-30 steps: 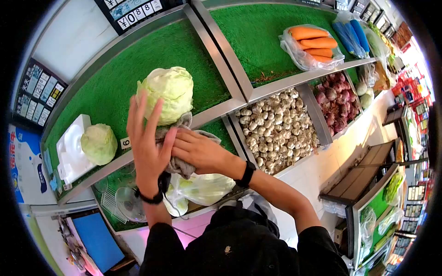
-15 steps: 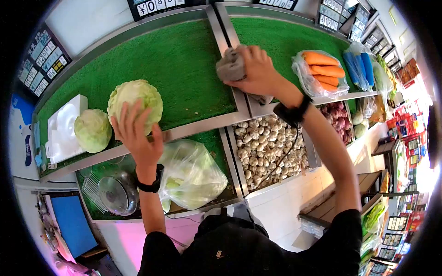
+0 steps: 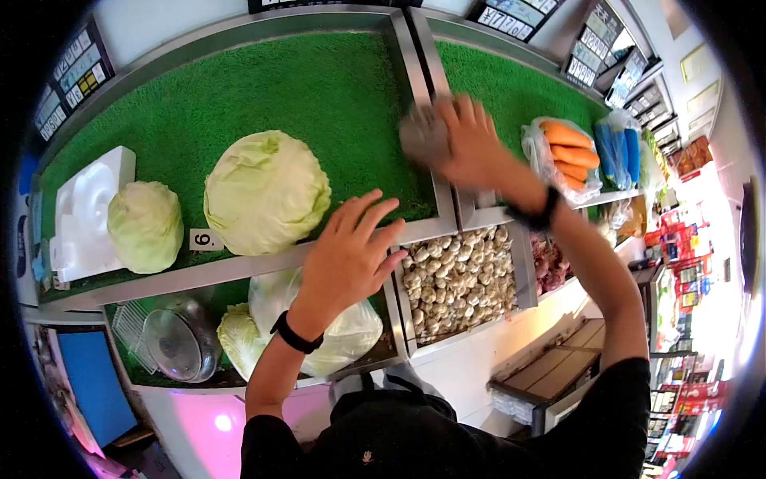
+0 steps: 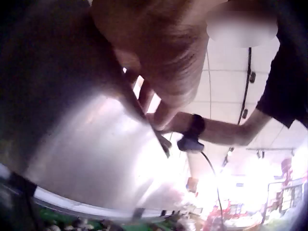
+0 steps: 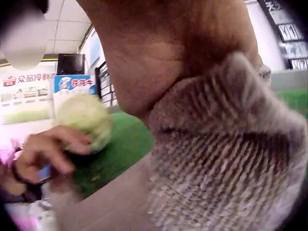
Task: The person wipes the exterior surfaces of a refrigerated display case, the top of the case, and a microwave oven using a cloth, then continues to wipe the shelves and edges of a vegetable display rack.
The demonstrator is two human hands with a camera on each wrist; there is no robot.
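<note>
My right hand grips a bunched grey-brown cloth over the metal divider between two green-lined shelf sections. Up close in the right wrist view, the cloth shows a ribbed, knitted weave. Fingers spread and holding nothing, my left hand is at the metal front rail, just right of a large cabbage. A smaller cabbage sits farther left. The left wrist view shows the left hand from beneath, beside a shiny metal surface.
A white foam tray lies at the left end. Below the rail are a glass-lidded pot and bagged cabbage. Garlic fills a bin under the divider. Bagged carrots lie to the right, and price boards line the back.
The right hand has carried the cloth from beside the large cabbage to the divider, where it blurs with motion. My left hand has left the cabbage and shifted right along the rail.
</note>
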